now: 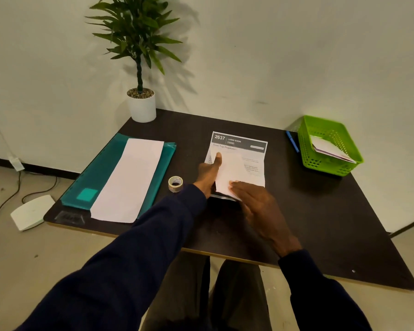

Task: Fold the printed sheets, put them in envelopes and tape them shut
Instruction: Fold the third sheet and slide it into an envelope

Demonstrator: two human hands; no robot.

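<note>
Printed sheet [249,149] is lying on the table [320,211], its lower part folded up over the text; the left hand [208,173] is pinching the flap's left edge, thumb on top; the right hand [261,206] is pressing flat on the near fold, fingers straight and together. A tape roll [175,183] is sitting just left of the hands.

- Left hand [209,174], arm stretched forward in a dark sleeve, pinches the left edge of the printed sheet [238,167], thumb on top
- Right hand [258,206] lies palm down, straight fingers pressing the sheet's near edge
</note>
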